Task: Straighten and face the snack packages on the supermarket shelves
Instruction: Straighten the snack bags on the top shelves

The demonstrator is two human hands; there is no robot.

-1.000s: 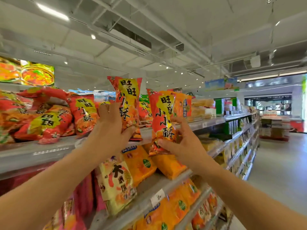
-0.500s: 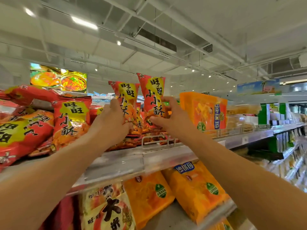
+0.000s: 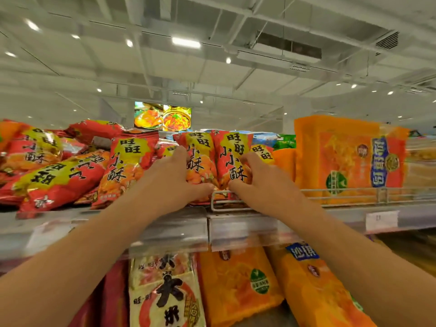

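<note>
left pack [image 3: 197, 159]: red and yellow snack bag, upright, facing out on top shelf [image 3: 236, 223]
right pack [image 3: 232, 159]: same kind, upright, touching left pack
other packs [image 3: 54, 175]: toppled leftward in a heap

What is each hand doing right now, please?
Left hand: grips the left red snack bag, upright on the top shelf.
Right hand: grips the right red snack bag beside it.

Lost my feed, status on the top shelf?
Left hand and right hand each grip one upright red packet, side by side behind the wire rail. Toppled red packets left.
</note>
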